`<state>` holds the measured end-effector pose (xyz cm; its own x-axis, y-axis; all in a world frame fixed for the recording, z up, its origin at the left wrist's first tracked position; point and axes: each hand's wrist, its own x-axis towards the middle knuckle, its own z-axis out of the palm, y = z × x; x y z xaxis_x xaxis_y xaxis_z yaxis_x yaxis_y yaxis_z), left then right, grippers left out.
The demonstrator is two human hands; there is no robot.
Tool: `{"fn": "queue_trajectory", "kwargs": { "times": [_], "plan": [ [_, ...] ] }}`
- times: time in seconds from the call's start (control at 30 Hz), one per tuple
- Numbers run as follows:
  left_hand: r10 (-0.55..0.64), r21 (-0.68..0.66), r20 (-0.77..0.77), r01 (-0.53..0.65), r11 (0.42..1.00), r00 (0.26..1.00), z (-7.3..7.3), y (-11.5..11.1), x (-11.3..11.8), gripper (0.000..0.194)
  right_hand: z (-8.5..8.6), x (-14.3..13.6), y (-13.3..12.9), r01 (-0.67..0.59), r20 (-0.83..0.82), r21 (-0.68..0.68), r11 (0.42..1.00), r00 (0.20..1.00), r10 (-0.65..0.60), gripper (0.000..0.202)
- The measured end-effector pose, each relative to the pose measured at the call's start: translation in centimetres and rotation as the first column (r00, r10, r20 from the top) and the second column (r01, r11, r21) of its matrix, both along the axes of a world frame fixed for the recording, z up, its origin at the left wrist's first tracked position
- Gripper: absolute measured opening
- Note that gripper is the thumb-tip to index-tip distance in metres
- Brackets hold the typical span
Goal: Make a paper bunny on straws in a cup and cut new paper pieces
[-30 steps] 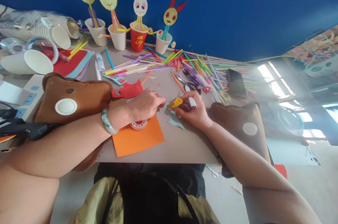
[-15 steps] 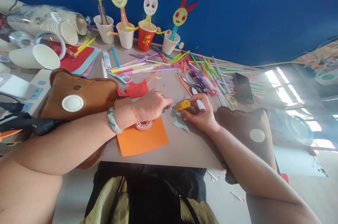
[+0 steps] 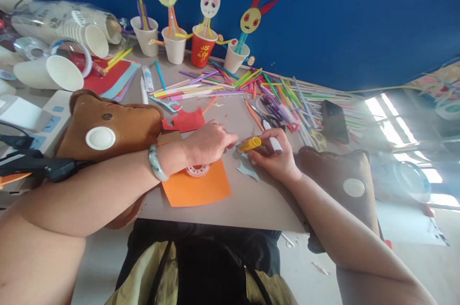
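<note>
My right hand (image 3: 278, 158) is closed around a short yellow cylinder (image 3: 250, 144) with a round, hollow-looking end. A white marker (image 3: 274, 141) with a dark end also lies in its grip. My left hand (image 3: 206, 143), with a bracelet and a ring, is closed, its fingertips pointing at the yellow cylinder's far end. Whatever those fingers may pinch is hidden. Light-blue paper scraps (image 3: 247, 167) lie on the table under the hands. Beneath my left wrist are an orange sheet (image 3: 197, 190) and a roll of tape (image 3: 198, 170).
Cups holding paper-face figures, including a red cup (image 3: 202, 51), line the blue wall. Coloured sticks (image 3: 247, 79), scissors (image 3: 268, 115) and a dark phone-like slab (image 3: 334, 120) lie behind the hands. Brown cushions (image 3: 118, 125) flank both arms. Red paper (image 3: 189, 119) lies behind my left hand.
The whole view has shifted slightly, with the scene a little further right. Both hands keep nearly the same pose, and the yellow cylinder stays in my right hand.
</note>
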<state>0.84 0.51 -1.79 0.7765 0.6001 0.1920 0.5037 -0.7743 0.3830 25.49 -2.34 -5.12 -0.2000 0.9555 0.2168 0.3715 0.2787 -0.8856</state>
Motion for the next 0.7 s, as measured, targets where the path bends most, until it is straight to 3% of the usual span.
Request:
{"fn": "queue_trajectory", "kwargs": {
  "times": [0.7],
  "plan": [
    [0.013,0.033,-0.062,-0.011,0.999,0.998,0.6,-0.1,0.0,0.024,1.3,-0.8,-0.4,-0.018,0.056,0.000,1.000,0.998,0.018,0.044]
  ]
}}
